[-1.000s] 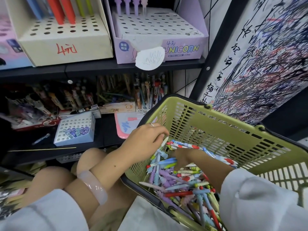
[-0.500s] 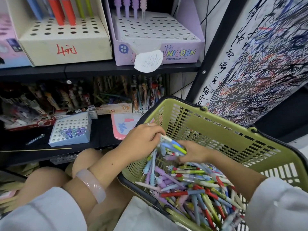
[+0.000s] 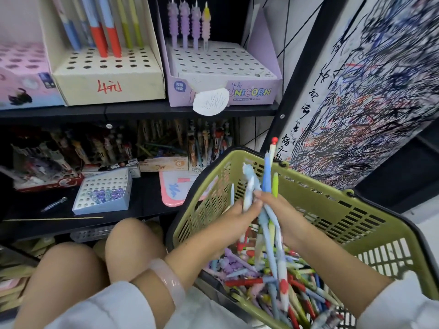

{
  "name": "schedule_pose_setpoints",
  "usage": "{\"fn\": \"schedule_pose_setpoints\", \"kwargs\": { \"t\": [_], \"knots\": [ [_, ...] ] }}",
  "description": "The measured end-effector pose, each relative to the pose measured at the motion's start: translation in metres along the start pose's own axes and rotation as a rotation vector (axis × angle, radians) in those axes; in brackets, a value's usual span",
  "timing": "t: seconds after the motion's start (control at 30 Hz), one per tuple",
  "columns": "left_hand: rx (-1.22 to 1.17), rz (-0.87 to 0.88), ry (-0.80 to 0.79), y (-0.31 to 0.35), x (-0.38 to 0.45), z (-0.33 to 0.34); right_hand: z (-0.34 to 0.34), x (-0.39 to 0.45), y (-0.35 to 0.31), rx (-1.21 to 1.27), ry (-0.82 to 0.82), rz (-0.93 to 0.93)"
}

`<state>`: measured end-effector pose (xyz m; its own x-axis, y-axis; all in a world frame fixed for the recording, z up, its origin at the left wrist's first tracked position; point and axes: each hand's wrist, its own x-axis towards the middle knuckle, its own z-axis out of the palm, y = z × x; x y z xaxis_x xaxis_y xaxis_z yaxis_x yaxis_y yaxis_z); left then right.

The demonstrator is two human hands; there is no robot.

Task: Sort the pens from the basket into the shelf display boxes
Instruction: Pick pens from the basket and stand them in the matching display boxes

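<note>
Your left hand [image 3: 237,216], forearm raised over the basket with a pale pink bangle [image 3: 167,282] on the wrist, curls its fingers round a bundle of pastel blue, white and green pens [image 3: 266,186]. Your right hand [image 3: 279,213] meets it from the other side, fingers also wrapped on the same bundle, so the two hands touch around the stems. The bundle stands nearly upright, and one pen in it, with a red ball tip [image 3: 274,140], reaches above the basket's far rim.

Upper shelf, left to right:
- pink display box [image 3: 23,74], only partly in view, its print unreadable.
- cream cardboard display box [image 3: 109,77] with a holed top, holding blue, red and green pens; red handwriting on its front reads "4" followed by a character.
- lilac cardboard display box [image 3: 249,91] printed "UNICORN", with four knobbly unicorn pens [image 3: 188,24] in its back row and a scribbled white paper tag [image 3: 211,100] stuck to the front.

Lower shelf: a small white holed box [image 3: 104,193] holding bead-topped pens, and further boxes behind it, too dark to read.

The olive green plastic shopping basket [image 3: 332,210] tilts against your knees. A heap of loose mixed-colour pens [image 3: 261,276] lies in its bottom, directly beneath both hands.

To the right stands a white board [image 3: 368,91] covered in dense pen scribbles.
</note>
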<state>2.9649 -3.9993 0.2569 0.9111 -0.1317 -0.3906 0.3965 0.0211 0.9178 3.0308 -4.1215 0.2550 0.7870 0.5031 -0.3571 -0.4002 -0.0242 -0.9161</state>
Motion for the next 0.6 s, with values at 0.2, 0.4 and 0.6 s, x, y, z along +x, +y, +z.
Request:
{"fn": "schedule_pose_setpoints", "kwargs": {
  "t": [0.2, 0.4, 0.6],
  "knots": [
    [-0.465, -0.059, 0.124, 0.005, 0.011, 0.019, 0.026, 0.008, -0.003, -0.058, 0.244, -0.136],
    [-0.413, -0.030, 0.187, 0.008, 0.007, 0.015, 0.034, 0.002, 0.005, -0.322, 0.331, -0.322],
    [-0.300, -0.052, 0.147, 0.012, 0.006, 0.009, 0.022, -0.001, 0.009, -0.351, 0.249, -0.235]
  ]
}}
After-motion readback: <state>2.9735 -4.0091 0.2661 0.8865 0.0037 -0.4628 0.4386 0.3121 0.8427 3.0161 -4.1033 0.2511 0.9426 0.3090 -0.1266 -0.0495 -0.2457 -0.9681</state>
